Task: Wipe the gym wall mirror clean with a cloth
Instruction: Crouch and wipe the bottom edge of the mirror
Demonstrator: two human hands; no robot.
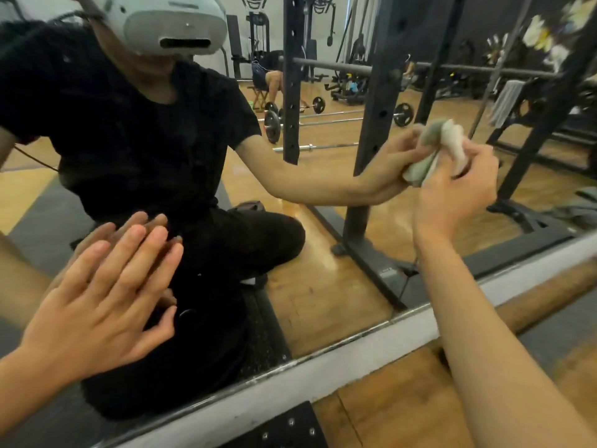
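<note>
So far: mid-wipe; cleaned share of the mirror (326,253) unclear to me.
Right grip (452,192): curled round the cloth (450,142), which I hold to the mirror.
Left grip (97,295): flat, outstretched, touching the mirror.

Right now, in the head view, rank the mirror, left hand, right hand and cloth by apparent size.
1. mirror, fills most of the frame.
2. left hand, spread flat, nearer the camera.
3. right hand, curled round the cloth; smaller perhaps only through pose and distance.
4. cloth, bunched in the fingers.
</note>
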